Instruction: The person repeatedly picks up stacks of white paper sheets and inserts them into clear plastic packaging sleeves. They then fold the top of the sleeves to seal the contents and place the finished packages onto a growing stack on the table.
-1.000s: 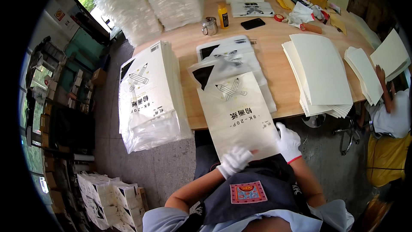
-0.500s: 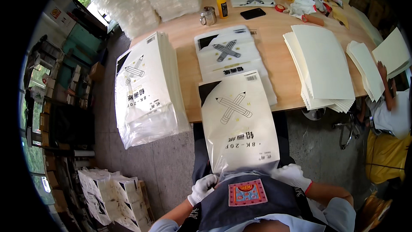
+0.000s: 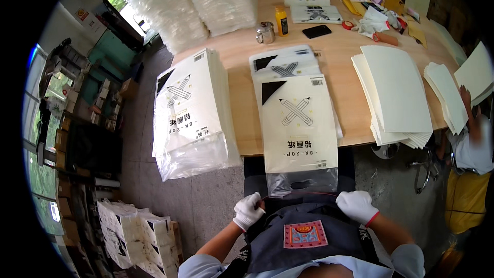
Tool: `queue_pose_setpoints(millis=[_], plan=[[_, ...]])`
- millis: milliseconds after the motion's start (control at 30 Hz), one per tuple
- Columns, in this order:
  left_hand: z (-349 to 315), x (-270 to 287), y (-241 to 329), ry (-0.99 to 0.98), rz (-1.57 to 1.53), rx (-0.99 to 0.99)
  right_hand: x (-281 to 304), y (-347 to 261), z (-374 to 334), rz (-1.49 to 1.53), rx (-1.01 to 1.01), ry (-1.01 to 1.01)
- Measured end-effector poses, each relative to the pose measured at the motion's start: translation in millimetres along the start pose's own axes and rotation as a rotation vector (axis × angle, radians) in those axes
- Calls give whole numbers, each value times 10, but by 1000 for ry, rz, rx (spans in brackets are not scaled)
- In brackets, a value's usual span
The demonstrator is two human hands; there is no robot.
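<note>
A clear plastic bag (image 3: 299,139) of cream drawing paper, printed with crossed pencils and a black corner, hangs over the table's front edge. Its see-through lower end has a dark handle slot. My white-gloved left hand (image 3: 249,211) is closed just left of that end. On the other side my gloved right hand (image 3: 357,207) is closed too. Between them a thin reddish strip (image 3: 303,193) runs across the bag's end, apparently pinched at both sides. Flat printed bags (image 3: 288,59) lie partly under the filled one.
A stack of filled bags (image 3: 193,103) stands at the left, with clear plastic piles (image 3: 221,0) behind. On the right lie cream paper stacks (image 3: 393,92), near another person's arm (image 3: 467,105). A metal mug (image 3: 265,32), yellow bottle (image 3: 281,21) and phone (image 3: 316,32) are farther back.
The filled bag lies flatter and straighter, its clear end stretched out. Both hands have come off the bunched end, and the reddish strip now shows between them. The view has shifted slightly.
</note>
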State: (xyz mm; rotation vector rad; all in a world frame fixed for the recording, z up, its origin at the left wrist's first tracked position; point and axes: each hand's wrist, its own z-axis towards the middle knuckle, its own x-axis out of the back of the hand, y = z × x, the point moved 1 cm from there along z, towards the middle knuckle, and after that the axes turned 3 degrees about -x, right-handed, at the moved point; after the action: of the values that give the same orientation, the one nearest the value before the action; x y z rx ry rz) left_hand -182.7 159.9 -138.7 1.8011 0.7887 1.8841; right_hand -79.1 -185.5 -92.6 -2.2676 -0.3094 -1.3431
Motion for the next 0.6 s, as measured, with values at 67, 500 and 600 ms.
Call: queue_pose_setpoints(millis=[67,500,600], plan=[[13,-144,-183,158,-570,275,96,133,238,346,-71,230],[840,734,416,650,-287,-211,-385,-492,1605,1776,40,-299],[616,1447,-31,868,-600,59,-95,-1229,2150,1566,384,-116]])
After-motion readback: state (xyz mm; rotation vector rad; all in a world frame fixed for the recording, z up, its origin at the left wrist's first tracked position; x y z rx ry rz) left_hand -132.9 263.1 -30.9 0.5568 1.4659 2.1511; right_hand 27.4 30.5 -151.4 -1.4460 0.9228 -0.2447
